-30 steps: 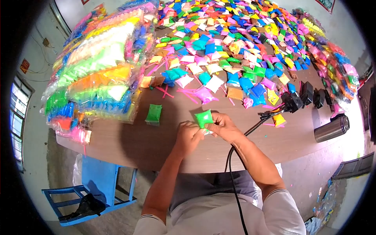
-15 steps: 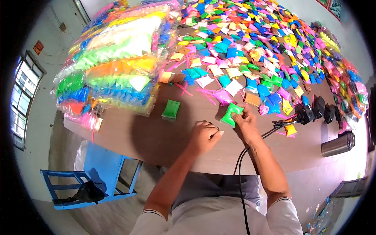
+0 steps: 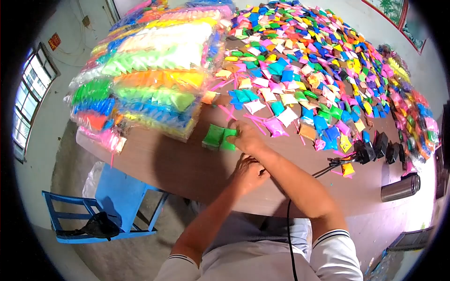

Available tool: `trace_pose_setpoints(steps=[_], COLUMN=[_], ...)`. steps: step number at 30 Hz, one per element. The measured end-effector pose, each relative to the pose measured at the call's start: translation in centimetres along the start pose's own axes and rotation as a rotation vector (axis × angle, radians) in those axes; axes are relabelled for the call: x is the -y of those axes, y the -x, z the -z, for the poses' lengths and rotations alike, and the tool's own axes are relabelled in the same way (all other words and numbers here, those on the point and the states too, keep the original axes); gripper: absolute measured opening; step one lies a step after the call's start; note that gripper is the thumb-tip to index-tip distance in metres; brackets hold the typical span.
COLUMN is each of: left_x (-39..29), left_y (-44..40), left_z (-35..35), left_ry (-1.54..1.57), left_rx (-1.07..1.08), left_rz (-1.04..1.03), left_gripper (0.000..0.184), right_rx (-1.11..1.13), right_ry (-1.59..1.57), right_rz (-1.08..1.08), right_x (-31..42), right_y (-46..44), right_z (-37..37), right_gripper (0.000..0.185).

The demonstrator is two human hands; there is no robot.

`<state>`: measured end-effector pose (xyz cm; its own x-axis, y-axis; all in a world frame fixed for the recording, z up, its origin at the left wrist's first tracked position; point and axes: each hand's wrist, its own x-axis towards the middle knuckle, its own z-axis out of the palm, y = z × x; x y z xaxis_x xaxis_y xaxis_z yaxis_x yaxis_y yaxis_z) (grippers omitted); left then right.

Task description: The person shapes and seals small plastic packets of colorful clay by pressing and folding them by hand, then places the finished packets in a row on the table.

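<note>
Your right hand [image 3: 247,139] grips one packet [image 3: 228,141] beside another packet [image 3: 213,136], likely placing it; next, loosen gently. Your left hand [image 3: 250,176] curls, contents hidden.

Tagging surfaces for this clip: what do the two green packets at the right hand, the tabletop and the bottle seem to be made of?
Green packets: probably thin plastic film, glossy, judging by the highlights and clear lower edge; the filling is unclear.
Tabletop: wood or wood-look laminate, satin, from its brown colour and soft sheen.
Bottle: likely metal, from its grey shine.
</note>
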<state>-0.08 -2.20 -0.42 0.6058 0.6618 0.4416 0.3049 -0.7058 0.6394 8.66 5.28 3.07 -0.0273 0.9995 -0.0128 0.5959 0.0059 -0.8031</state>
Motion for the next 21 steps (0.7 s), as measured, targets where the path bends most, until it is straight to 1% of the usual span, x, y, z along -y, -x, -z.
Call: trace_pose_setpoints(steps=[1, 3, 4, 6, 7, 9, 10, 12, 13, 15, 19, 21], left_x=[0.0, -0.2, -0.3, -0.5, -0.4, -0.2, -0.1, 0.1, 0.1, 0.1, -0.3, -0.3], left_y=[0.0, -0.1, -0.1, -0.2, -0.2, -0.2, -0.1, 0.2, 0.2, 0.1, -0.1, 0.1], left_z=[0.0, -0.1, -0.1, -0.1, -0.1, 0.0, -0.2, -0.6, -0.7, -0.5, -0.1, -0.3], left_ry=[0.006, 0.021, 0.023, -0.015, -0.01, 0.033, 0.035, 0.055, 0.057, 0.071, 0.097, 0.097], left_rx=[0.006, 0.018, 0.014, -0.057, -0.061, 0.106, 0.104, 0.013, 0.015, 0.059, 0.095, 0.051], left_rz=[0.038, 0.114, 0.114, 0.097, 0.095, 0.174, 0.174, 0.132, 0.129, 0.138, 0.194, 0.185], left_gripper=[0.012, 0.017, 0.017, 0.018, 0.018, 0.025, 0.025, 0.035, 0.035, 0.042, 0.041, 0.041], right_rx=[0.003, -0.06, -0.059, -0.178, -0.178, -0.235, -0.234, -0.132, -0.135, -0.114, -0.097, -0.093], right_ry=[0.003, 0.108, 0.111, 0.303, 0.309, 0.252, 0.255, 0.325, 0.326, 0.297, 0.311, 0.314], right_rz=[0.003, 0.08, 0.081, 0.161, 0.16, 0.243, 0.244, 0.305, 0.303, 0.304, 0.29, 0.335], right_x=[-0.1, -0.2, -0.1, 0.1, 0.2, 0.4, 0.7, 1.0, 0.7, 0.6, 1.2, 1.4], right_y=[-0.2, -0.1, 0.0, 0.5, 0.7, 1.5, 1.8, 2.3, 2.2, 1.8, 2.0, 1.8], right_z=[-0.5, -1.2, -1.4, -1.5, -1.3, -0.6, -0.4, 0.0, -0.1, -0.5, -0.1, -0.3], right_gripper=[0.035, 0.041, 0.041, 0.045, 0.045, 0.048, 0.048, 0.049, 0.049, 0.05, 0.048, 0.049])
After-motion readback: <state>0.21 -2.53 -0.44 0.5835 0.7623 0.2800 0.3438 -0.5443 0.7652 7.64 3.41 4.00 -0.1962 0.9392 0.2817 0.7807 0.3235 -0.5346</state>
